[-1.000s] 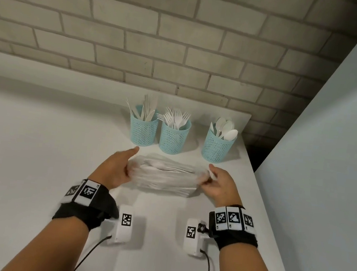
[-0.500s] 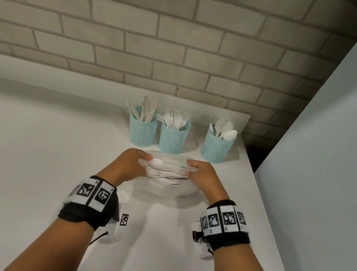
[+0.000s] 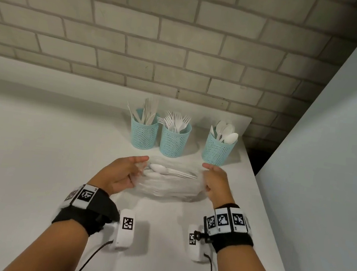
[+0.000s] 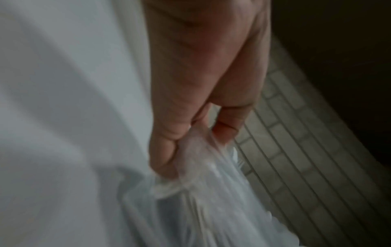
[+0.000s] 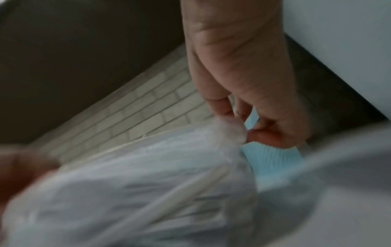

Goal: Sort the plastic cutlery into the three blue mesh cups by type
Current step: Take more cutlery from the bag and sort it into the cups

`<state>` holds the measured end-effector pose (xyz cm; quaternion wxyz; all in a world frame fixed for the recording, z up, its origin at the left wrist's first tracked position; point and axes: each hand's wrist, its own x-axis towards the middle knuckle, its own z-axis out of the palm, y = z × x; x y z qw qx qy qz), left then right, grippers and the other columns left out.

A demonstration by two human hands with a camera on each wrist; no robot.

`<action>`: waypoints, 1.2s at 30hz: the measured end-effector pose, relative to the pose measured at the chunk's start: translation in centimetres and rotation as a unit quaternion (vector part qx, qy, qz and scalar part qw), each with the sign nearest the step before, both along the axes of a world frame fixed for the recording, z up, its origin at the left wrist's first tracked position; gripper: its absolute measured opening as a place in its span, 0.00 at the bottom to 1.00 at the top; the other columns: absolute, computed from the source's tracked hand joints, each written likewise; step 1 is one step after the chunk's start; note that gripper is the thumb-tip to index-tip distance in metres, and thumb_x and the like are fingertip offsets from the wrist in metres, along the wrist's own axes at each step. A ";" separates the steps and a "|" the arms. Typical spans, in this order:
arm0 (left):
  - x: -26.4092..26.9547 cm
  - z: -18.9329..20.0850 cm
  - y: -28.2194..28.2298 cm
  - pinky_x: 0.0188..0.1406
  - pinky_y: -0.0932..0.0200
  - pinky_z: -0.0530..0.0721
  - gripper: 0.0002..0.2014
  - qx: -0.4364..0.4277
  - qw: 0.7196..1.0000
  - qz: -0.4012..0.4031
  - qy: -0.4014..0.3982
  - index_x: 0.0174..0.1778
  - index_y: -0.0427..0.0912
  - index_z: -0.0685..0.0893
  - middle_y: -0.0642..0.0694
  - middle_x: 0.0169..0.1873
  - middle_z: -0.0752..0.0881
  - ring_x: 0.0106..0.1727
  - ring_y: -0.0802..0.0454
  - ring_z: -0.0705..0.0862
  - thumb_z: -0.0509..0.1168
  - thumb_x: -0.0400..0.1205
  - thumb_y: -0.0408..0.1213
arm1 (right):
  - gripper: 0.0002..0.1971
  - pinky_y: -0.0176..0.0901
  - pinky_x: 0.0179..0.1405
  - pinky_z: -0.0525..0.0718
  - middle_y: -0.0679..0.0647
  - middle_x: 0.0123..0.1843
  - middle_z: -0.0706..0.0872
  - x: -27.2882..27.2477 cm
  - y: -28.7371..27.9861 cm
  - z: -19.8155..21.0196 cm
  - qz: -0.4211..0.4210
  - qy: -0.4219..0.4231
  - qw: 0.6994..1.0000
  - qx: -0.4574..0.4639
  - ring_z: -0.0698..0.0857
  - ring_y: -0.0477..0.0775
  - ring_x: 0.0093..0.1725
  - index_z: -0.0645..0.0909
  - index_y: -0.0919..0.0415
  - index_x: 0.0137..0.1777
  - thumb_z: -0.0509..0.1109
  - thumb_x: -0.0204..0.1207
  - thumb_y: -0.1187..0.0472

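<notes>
Clear plastic bag [image 3: 167, 185] of spoons [image 3: 157, 168] lower centre of frame, long axis left–right, just below three blue mesh cups [image 3: 173, 142]; left hand [image 3: 121, 173] and right hand [image 3: 216, 183] pinching opposite ends; spoon cup [image 3: 217, 150] nearer right hand

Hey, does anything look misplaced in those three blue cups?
Yes. The left cup holds mostly knives, but a rounded spoon bowl seems to sit among them. The forks and spoons look sorted.

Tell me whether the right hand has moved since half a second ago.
Yes. The right hand, gripping the clear bag, has swung rightward, from in front of the fork cup to below the spoon cup.
</notes>
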<state>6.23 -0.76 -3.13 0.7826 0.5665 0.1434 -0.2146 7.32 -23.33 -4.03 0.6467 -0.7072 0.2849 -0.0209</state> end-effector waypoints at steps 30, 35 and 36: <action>-1.7 2.9 -2.1 0.18 0.78 0.68 0.17 0.349 0.912 -0.051 -0.210 0.57 0.39 0.85 0.43 0.47 0.84 0.27 0.59 0.73 0.62 0.76 0.22 | 0.20 0.56 0.69 0.71 0.61 0.72 0.71 -1.0 7.0 2.8 0.488 0.048 0.577 -0.653 0.71 0.63 0.72 0.72 0.61 0.72 0.60 0.82 0.57; -2.1 2.6 -2.2 0.29 0.69 0.74 0.17 0.340 0.915 -0.071 -0.205 0.55 0.43 0.86 0.46 0.49 0.84 0.34 0.53 0.78 0.61 0.76 0.22 | 0.20 0.60 0.76 0.61 0.59 0.74 0.71 -1.1 6.9 2.4 0.496 0.096 0.553 -0.663 0.60 0.64 0.77 0.70 0.59 0.72 0.60 0.81 0.56; -2.2 2.6 -2.3 0.26 0.71 0.73 0.17 0.339 0.915 -0.072 -0.207 0.54 0.44 0.86 0.47 0.46 0.84 0.31 0.54 0.77 0.61 0.76 0.22 | 0.20 0.59 0.74 0.63 0.59 0.74 0.72 -1.1 7.0 2.2 0.494 0.087 0.561 -0.659 0.62 0.63 0.76 0.70 0.59 0.72 0.60 0.80 0.56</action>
